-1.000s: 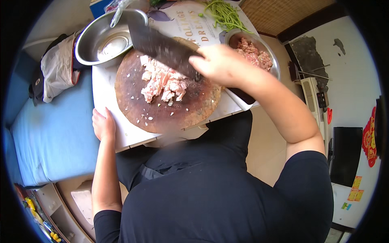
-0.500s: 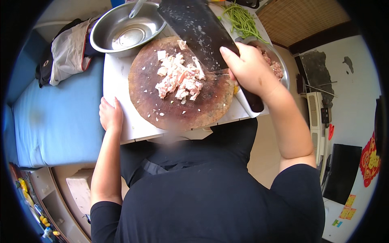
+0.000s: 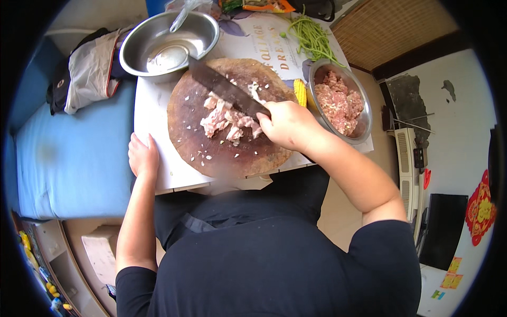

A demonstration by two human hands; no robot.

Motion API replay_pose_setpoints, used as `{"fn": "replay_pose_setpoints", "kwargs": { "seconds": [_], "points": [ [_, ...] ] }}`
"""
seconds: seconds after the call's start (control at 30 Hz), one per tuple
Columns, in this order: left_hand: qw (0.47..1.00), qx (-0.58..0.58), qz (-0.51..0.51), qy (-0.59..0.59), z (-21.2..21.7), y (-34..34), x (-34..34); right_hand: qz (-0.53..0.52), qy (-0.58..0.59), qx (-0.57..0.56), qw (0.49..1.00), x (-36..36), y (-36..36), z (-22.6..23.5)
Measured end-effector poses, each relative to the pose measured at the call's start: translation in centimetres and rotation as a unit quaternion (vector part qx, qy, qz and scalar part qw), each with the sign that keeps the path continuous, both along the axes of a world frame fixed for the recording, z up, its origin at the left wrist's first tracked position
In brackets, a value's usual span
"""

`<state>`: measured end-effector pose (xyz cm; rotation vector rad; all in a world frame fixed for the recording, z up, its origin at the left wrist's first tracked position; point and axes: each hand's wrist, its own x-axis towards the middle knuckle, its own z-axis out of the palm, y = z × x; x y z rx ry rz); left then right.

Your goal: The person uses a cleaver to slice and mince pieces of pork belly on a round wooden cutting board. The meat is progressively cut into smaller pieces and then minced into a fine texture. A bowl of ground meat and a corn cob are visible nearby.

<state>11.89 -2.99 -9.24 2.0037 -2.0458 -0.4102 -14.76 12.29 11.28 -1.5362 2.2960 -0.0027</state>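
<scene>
A dark-bladed cleaver (image 3: 224, 90) is gripped by its handle in my right hand (image 3: 290, 125). Its edge is down in a heap of chopped pale pink meat (image 3: 227, 120), which lies on a round wooden chopping board (image 3: 248, 158). Small white bits are scattered over the wood around the heap. My left hand (image 3: 143, 156) rests at the table's left edge, apart from the board, its fingers stretched out and holding nothing. Part of the meat is hidden behind the blade.
Behind the board at left stands a steel basin (image 3: 129, 53) with a plastic bag hanging in. At right are a metal bowl of minced meat (image 3: 340, 103), a corn cob (image 3: 300, 92) and green beans (image 3: 314, 37). A blue sofa (image 3: 74, 153) adjoins the table (image 3: 153, 132).
My right hand has brought the cleaver down from above the board into the meat, uncovering the bowl of mince and the corn. My left hand has stayed in place.
</scene>
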Motion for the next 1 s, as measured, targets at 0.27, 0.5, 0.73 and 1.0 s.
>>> {"fn": "replay_pose_setpoints", "kwargs": {
  "seconds": [0.27,0.5,0.73,1.0],
  "points": [
    [1.000,-0.002,0.004,0.015,0.4,0.3,0.3,-0.030,-0.108,-0.148,0.983,-0.6,0.6,4.7],
    [1.000,-0.002,0.005,-0.003,-0.1,0.0,1.1,0.014,-0.097,-0.049,0.994,-2.0,-1.1,-1.3],
    [1.000,-0.012,0.000,0.009,0.2,0.5,0.4,-0.234,-0.449,-0.200,0.839,-3.0,4.7,0.0],
    [1.000,0.020,0.022,-0.011,0.4,0.4,0.6,-0.299,-0.448,-0.178,0.824,-4.9,7.7,-2.2]
  ]
}}
